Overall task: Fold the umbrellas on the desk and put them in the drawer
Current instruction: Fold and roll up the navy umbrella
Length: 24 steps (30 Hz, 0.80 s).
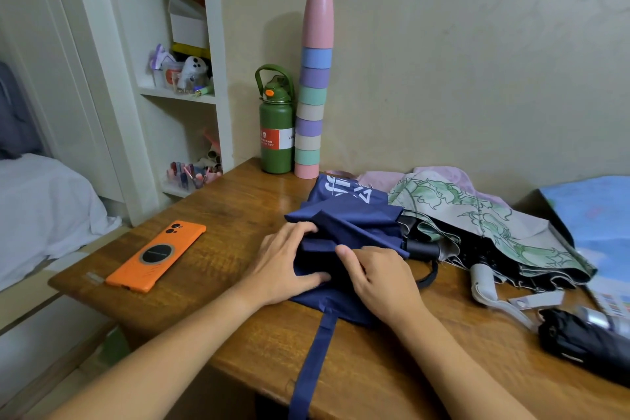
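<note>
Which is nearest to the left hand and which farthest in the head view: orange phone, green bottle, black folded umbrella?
From the left hand:
1. Orange phone, to its left on the desk.
2. Green bottle, behind it at the wall.
3. Black folded umbrella, far right, past the right hand.

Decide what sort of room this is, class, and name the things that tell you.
Probably a bedroom or dorm room: a bed with white sheets stands left of the wooden desk, and white shelves hold a soft toy and cosmetics.
</note>
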Each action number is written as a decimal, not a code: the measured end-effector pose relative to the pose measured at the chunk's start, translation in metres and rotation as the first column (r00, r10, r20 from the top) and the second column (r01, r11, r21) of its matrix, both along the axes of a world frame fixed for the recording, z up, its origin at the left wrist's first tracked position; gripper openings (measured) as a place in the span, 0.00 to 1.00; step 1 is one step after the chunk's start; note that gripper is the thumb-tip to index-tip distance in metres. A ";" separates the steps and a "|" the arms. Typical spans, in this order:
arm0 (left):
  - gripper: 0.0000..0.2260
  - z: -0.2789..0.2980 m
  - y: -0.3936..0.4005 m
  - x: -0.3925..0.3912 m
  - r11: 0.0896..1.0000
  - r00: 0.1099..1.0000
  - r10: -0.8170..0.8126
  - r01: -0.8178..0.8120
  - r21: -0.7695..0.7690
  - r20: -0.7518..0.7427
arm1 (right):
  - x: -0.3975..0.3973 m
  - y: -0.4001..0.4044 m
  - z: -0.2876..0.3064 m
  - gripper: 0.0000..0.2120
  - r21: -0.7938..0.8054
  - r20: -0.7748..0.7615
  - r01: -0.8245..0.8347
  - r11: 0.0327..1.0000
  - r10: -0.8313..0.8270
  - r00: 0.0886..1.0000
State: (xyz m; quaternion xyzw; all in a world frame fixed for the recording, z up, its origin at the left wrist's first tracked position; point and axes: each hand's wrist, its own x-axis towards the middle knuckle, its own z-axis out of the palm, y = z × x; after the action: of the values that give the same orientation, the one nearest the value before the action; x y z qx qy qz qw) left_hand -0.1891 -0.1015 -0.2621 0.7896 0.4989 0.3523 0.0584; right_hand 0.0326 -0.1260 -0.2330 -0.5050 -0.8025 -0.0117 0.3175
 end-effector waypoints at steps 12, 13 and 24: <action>0.22 0.008 0.000 -0.011 0.985 0.966 -0.145 0.161 -0.058 0.213 | 0.011 -0.008 0.013 0.20 0.095 0.227 -0.315 0.944 0.288 0.930; 0.23 0.009 -0.001 -0.012 0.980 0.958 -0.162 0.183 -0.072 0.236 | 0.013 -0.008 0.012 0.17 0.124 0.231 -0.316 0.941 0.282 0.931; 0.26 0.003 -0.003 -0.018 0.958 0.873 -0.088 0.205 -0.199 0.480 | 0.034 0.002 0.010 0.06 -0.191 0.050 -0.491 0.850 0.508 0.860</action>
State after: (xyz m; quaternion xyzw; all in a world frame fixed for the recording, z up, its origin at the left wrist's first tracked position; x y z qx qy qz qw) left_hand -0.2071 -0.1043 -0.2596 0.7043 0.4479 0.4620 0.2997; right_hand 0.0670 -0.1237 -0.2234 -0.3033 -0.9187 0.1155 0.2250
